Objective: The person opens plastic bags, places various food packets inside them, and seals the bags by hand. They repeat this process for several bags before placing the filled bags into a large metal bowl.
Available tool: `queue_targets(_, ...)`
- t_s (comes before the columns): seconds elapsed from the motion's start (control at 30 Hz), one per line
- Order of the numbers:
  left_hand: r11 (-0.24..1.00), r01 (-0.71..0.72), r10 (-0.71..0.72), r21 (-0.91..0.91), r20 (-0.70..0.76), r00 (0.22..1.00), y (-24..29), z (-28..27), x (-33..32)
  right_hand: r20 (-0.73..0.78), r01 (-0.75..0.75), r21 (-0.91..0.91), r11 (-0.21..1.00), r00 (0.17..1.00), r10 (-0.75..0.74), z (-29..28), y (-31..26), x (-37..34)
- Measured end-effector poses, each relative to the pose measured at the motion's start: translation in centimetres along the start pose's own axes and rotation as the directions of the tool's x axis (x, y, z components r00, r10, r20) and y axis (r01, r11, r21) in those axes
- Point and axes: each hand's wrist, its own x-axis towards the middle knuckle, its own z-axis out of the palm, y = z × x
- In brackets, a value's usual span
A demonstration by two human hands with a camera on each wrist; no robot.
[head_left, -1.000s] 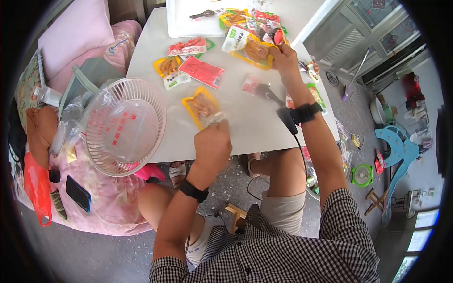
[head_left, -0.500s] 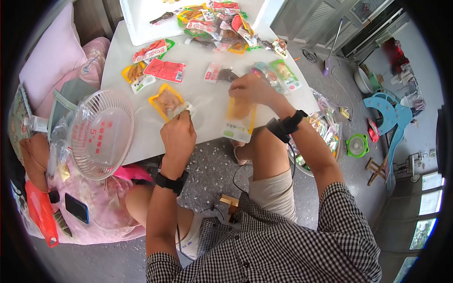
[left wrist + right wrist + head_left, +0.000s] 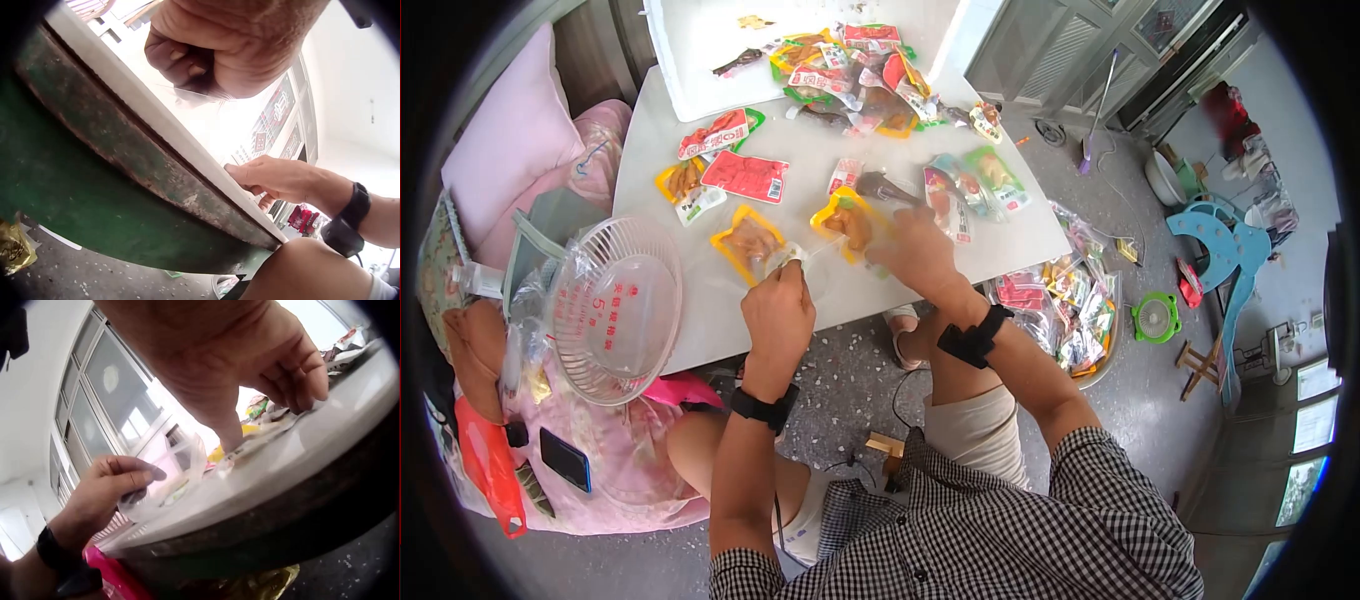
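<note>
My left hand [image 3: 780,315] pinches the pale lower end of a yellow-edged packet [image 3: 748,243] near the table's front edge. Clear film [image 3: 197,456] stands up beside those fingers in the right wrist view. To the right, my right hand [image 3: 915,250] touches a second yellow-edged packet [image 3: 844,224] lying on the table; its thumb and fingers are spread apart over the pale end, which they partly hide. Just beyond that hand lie a dark-filled packet [image 3: 887,187] and a red-and-clear one [image 3: 945,205].
Red packets [image 3: 746,177] and others lie at the left of the table [image 3: 700,330]. A packet pile [image 3: 855,75] is by a white foam box [image 3: 662,60]. At left is a clear plastic basket [image 3: 565,360]; a packet-filled basin [image 3: 1112,335] stands on the floor at right.
My right hand has brought its packet from the back pile to the front, turned it and laid it beside the other one. My left hand has stayed at its packet's end.
</note>
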Motion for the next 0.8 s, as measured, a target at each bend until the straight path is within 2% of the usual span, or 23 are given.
queue_targets(0.03, 1.0, 0.015, -0.015, 0.006, 0.028, 0.999, 0.0, -0.1, -0.1, -0.003, 0.02, 0.001, 1.0, 1.0, -0.02, 0.2, 0.0, 0.4)
queue_targets(0.13, 0.999, 0.048, -0.049, 0.015, 0.081, 0.995, 0.2, -0.4, -0.3, 0.245, -0.129, 0.063, 0.99, 0.963, 0.11, -0.1, 0.1, 2.2)
queue_targets(0.23, 0.999, 0.047, -0.048, 0.011, 0.075, 0.996, 0.2, -0.5, -0.5, 0.271, -0.049, 0.093, 0.994, 0.962, 0.022, 0.5, 0.7, 2.6)
queue_targets(0.3, 0.999, 0.048, -0.048, 0.002, 0.075, 0.996, 0.1, -0.4, -0.5, 0.144, -0.049, 0.335, 0.941, 0.99, 0.0, 1.6, 1.4, 2.8)
queue_targets(0.33, 0.999, 0.032, -0.032, 0.001, 0.049, 0.998, 0.1, -0.4, -0.5, 0.084, -0.043, 0.449, 0.893, 0.996, 0.006, 2.0, 1.7, 2.6)
queue_targets(0.4, 1.0, 0.008, -0.008, 0.001, 0.005, 1.0, 0.0, -0.4, -0.4, 0.075, -0.107, 0.704, 0.702, 0.994, 0.077, 1.2, 2.0, 2.2)
queue_targets(0.43, 1.0, 0.003, -0.003, -0.004, -0.015, 1.0, -0.1, -0.4, -0.4, 0.089, -0.14, 0.804, 0.578, 0.989, 0.117, 0.1, 1.6, 1.7)
queue_targets(0.47, 1.0, 0.004, -0.004, -0.012, -0.028, 1.0, -0.1, -0.4, -0.3, 0.147, -0.18, 0.901, 0.395, 0.983, 0.113, -1.9, 0.8, 0.9)
queue_targets(0.5, 1.0, 0.007, -0.008, -0.022, -0.039, 0.999, -0.1, -0.4, -0.4, 0.15, -0.198, 0.912, 0.358, 0.976, 0.159, -3.1, 0.6, 0.3)
queue_targets(0.53, 1.0, 0.016, -0.017, -0.025, -0.037, 0.999, -0.1, -0.4, -0.5, 0.225, -0.263, 0.902, 0.342, 0.963, 0.147, -4.4, 0.8, 0.0)
queue_targets(0.6, 0.999, 0.024, -0.026, -0.026, -0.052, 0.998, -0.3, -0.3, -0.3, 0.271, -0.293, 0.931, 0.216, 0.954, 0.125, -5.9, 0.5, -0.9)
queue_targets(0.7, 0.999, 0.027, -0.029, -0.038, -0.055, 0.998, -0.3, -0.3, -0.3, 0.444, -0.445, 0.868, 0.223, 0.894, 0.055, -7.6, -0.7, -2.6)
queue_targets(0.8, 1.0, 0.005, -0.005, -0.015, -0.028, 1.0, -0.2, -0.3, -0.4, 0.486, -0.332, 0.689, 0.644, 0.871, -0.071, -6.8, -1.2, -2.9)
